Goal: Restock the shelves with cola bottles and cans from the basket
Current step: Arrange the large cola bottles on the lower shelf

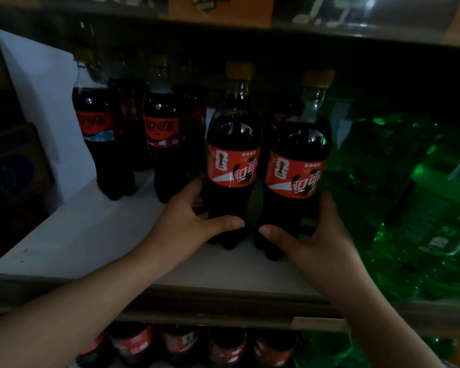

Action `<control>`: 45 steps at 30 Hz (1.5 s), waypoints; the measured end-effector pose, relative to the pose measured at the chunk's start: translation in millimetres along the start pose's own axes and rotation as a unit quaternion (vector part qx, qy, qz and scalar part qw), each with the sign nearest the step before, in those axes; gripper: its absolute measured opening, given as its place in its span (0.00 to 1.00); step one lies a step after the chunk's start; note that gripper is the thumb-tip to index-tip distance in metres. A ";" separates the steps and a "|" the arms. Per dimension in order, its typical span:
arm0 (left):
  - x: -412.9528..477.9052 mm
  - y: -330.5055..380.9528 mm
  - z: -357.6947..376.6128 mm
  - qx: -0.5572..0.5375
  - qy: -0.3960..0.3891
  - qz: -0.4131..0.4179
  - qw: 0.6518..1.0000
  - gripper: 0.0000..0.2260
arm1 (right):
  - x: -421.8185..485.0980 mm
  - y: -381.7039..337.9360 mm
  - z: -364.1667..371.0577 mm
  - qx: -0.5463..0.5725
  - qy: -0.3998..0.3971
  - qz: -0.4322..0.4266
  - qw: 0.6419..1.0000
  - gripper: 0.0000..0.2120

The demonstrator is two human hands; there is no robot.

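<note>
Lighting: dim overall, underexposed. Brightest zones: white shelf board (96,229) and pale side panel (41,83) at left. Back of shelf: near-black, detail lost. Highlights: small specular glints on shoulders of the two front cola bottles (233,155); vivid green glow on the green bottles (409,181) at right. Blur: upper shelf edge (223,22) and lower row of bottles (183,343) soft. Distortion: wide-angle bowing at frame edges.
</note>
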State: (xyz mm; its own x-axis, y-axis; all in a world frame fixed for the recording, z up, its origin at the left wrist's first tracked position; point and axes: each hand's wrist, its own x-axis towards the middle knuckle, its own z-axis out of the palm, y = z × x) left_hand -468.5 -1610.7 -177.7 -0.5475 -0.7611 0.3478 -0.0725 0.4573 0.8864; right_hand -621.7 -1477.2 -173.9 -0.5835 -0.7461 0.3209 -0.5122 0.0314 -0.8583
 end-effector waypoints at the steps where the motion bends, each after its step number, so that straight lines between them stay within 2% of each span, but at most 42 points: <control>1: -0.4 -1.0 -1.8 0.004 -0.002 -0.001 1.000 0.31 | -0.3 1.7 -0.7 0.011 -0.019 0.010 1.000 0.30; 3: -2.1 -0.9 -2.5 0.008 -0.002 0.000 1.000 0.31 | -0.6 7.1 -0.9 0.020 -0.034 0.028 0.999 0.25; 5: -3.5 0.6 -0.3 0.006 0.005 0.002 1.000 0.28 | -0.1 7.8 0.8 0.002 -0.015 0.027 1.000 0.24; 10: 4.5 1.6 5.4 0.012 0.010 -0.014 1.000 0.26 | 12.8 2.6 2.8 -0.051 0.013 0.016 0.998 0.26; 15: 27.2 -4.8 12.7 0.026 0.020 -0.019 0.999 0.20 | 40.0 7.4 1.8 -0.058 0.032 0.049 0.997 0.26; 23: 56.0 -12.6 16.1 -0.017 0.012 -0.057 0.998 0.23 | 76.3 19.2 6.8 -0.034 0.042 0.074 0.996 0.24; 28: 60.6 -16.5 17.3 0.006 -0.012 -0.021 1.000 0.22 | 85.5 21.2 11.0 -0.028 0.034 0.075 0.996 0.24; 37: 57.4 -34.2 19.2 0.033 0.019 0.031 0.999 0.21 | 84.4 30.1 14.4 0.033 0.041 0.054 0.997 0.25; 41: 55.1 -35.5 19.5 0.028 0.019 0.005 0.999 0.28 | 84.9 32.8 16.3 0.052 0.041 0.055 0.996 0.26; 45: 57.1 -40.9 20.7 -0.004 0.031 -0.021 0.999 0.27 | 85.4 32.2 15.6 0.034 0.037 0.067 0.997 0.28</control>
State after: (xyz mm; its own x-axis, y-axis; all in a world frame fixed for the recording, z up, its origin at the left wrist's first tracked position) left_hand -514.1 -1663.3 -200.4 -0.4920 -0.8064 0.3282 -0.0881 0.4212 0.9027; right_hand -678.2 -1550.4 -180.4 -0.6895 -0.6876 0.2276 -0.3846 0.0813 -0.9195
